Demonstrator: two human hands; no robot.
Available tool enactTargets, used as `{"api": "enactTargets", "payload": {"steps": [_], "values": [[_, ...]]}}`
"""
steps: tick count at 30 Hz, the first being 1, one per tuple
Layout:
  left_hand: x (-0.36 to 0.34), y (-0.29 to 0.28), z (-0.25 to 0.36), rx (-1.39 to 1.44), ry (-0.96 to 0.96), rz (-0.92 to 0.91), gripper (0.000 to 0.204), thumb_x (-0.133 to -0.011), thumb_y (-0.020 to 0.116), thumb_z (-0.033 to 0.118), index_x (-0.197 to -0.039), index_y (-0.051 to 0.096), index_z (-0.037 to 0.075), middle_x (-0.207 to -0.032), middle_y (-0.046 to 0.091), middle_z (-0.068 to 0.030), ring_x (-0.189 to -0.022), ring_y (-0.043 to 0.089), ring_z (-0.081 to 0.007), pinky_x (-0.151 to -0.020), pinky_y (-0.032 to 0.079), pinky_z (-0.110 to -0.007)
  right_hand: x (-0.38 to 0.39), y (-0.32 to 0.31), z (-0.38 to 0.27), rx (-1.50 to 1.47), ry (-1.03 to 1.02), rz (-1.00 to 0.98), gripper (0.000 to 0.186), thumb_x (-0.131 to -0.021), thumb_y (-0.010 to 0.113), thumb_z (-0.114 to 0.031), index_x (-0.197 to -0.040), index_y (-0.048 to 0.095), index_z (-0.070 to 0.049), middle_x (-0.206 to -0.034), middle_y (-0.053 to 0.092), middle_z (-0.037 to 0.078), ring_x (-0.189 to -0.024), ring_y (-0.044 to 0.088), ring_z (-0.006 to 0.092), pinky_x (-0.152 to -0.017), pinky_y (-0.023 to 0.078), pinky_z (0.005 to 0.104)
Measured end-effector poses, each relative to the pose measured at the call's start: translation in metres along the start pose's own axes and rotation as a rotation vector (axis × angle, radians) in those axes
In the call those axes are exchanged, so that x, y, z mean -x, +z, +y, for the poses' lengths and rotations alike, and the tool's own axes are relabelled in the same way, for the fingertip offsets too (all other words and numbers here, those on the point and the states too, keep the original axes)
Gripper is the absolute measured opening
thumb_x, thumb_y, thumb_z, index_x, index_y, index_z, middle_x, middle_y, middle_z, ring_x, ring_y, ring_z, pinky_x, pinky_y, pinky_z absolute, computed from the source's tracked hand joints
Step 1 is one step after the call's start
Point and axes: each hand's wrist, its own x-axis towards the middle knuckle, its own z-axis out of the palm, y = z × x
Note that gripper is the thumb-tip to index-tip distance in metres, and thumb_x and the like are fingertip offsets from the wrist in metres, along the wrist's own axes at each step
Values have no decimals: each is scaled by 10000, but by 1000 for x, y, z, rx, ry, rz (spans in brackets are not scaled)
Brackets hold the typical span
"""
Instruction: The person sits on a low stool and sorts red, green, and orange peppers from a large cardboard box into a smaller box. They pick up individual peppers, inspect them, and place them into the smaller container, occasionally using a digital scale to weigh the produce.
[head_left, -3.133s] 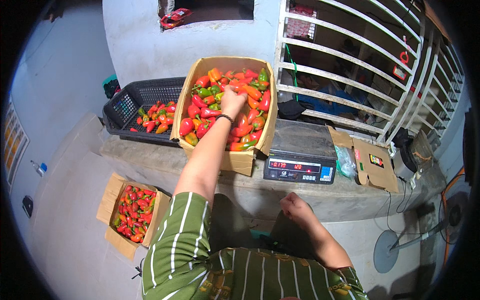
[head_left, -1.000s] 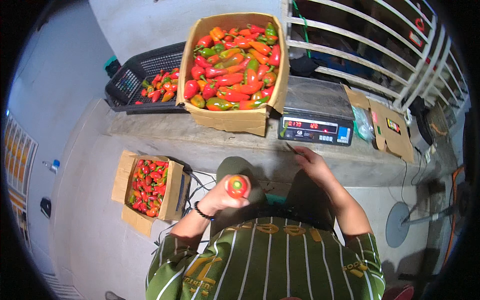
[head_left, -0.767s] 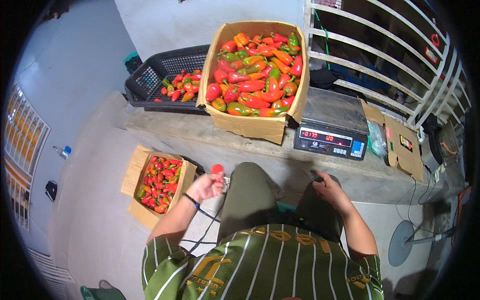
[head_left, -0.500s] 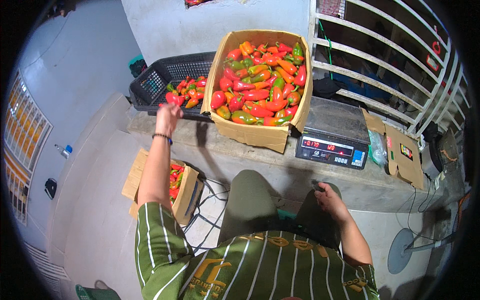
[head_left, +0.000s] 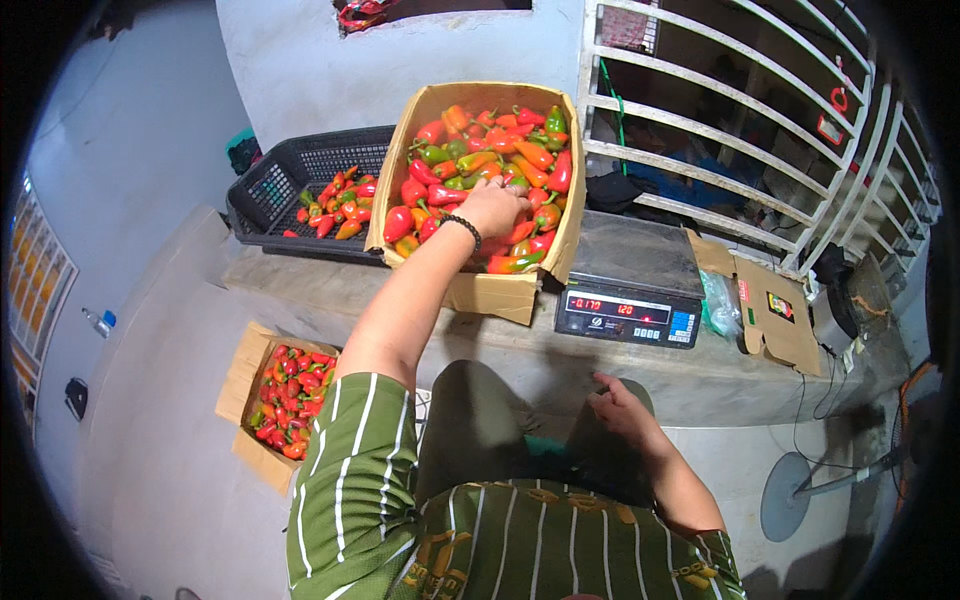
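Since the earlier frame, the left hand (head_left: 492,208) has moved from the near edge of the black crate (head_left: 305,243), on the left, across to the large cardboard box (head_left: 490,295), where it now reaches down into the red, orange and green peppers (head_left: 448,194). The step in hand looks like picking a pepper out of that box; the fingers are bent downward among the peppers, and I cannot tell whether they grasp one. The next move, I judge, calls for closing on a single pepper and lifting it straight up, clear of its neighbours. The right hand (head_left: 622,408) hangs near the knee with fingers partly curled, and whether it holds anything is too small to tell. More peppers lie in the crate on the left and in a smaller box (head_left: 240,385) at the near left. As for writing, the black scale (head_left: 640,250) on the right shows lit red digits beside a blue keypad, the flattened carton (head_left: 795,335) farther right bears a dark, colourful label (head_left: 780,306), and the green striped shirt (head_left: 350,470) carries gold lettering, partly folded away
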Motion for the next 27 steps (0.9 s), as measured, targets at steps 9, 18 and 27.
{"api": "enactTargets", "payload": {"steps": [9,18,27], "values": [[20,-7,-53,519,-378,274,286,-757,631,173,-964,547,-7,-901,595,-173,-861,590,-315,-756,482,-375,-5,5,-30,217,42,79,535,-884,546,-233,-1325,326,-24,-696,488,0,-621,443,86,-558,379,232],[100,6,13,2711,49,103,357,-896,509,142,-1222,420,27,-1071,564,-180,-894,608,-254,-772,539,-370,-11,21,-79,40,-440,34,605,-854,587,-130,-1365,272,-56,-680,449,-34,-622,404,55,-567,354,212],[152,35,116,2850,-12,-217,463,-882,538,167,-1283,342,41,-1054,571,-162,-847,624,-242,-773,539,-391,-17,39,-122,64,-541,-113,578,-874,588,-218,-1345,301,-43,-720,501,-17,-664,443,42,-593,374,211]]}}
